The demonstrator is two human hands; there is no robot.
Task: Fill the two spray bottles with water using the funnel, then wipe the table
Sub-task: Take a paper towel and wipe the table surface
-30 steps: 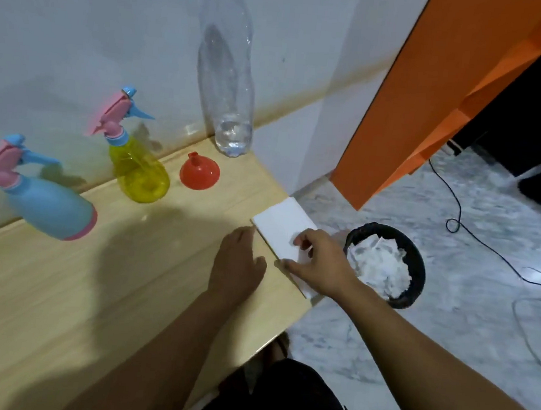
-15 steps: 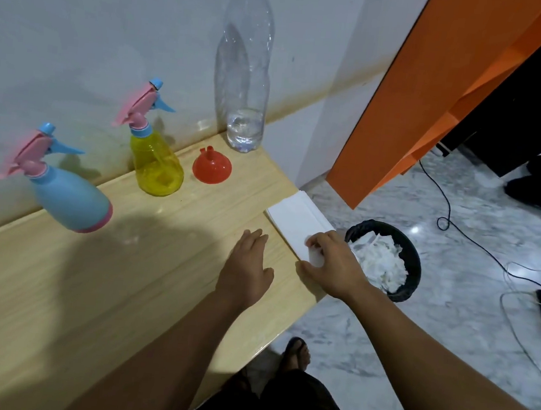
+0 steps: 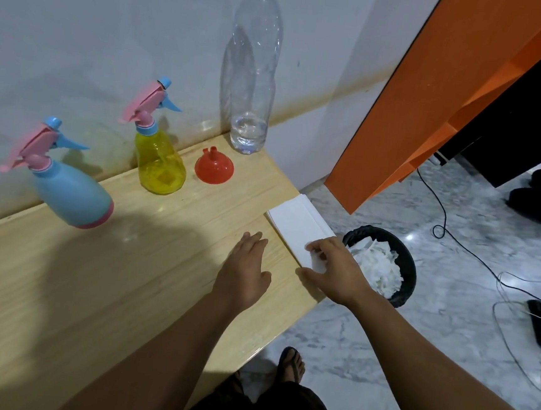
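Far left on the light wooden table: a blue plastic spray bottle w/ pink trigger, upright by the wall. Next, a yellow translucent spray bottle, same pink trigger. Then a small red plastic funnel sitting mouth-down, spout up, and just behind it a tall clear plastic water bottle w/ blue cap — a little water at the bottom. Left hand lies flat on the table, fingers straight. Right hand pinches the near end of a white folded tissue stack at the table's rt edge. On the floor beside it — a black bin of crumpled white paper.
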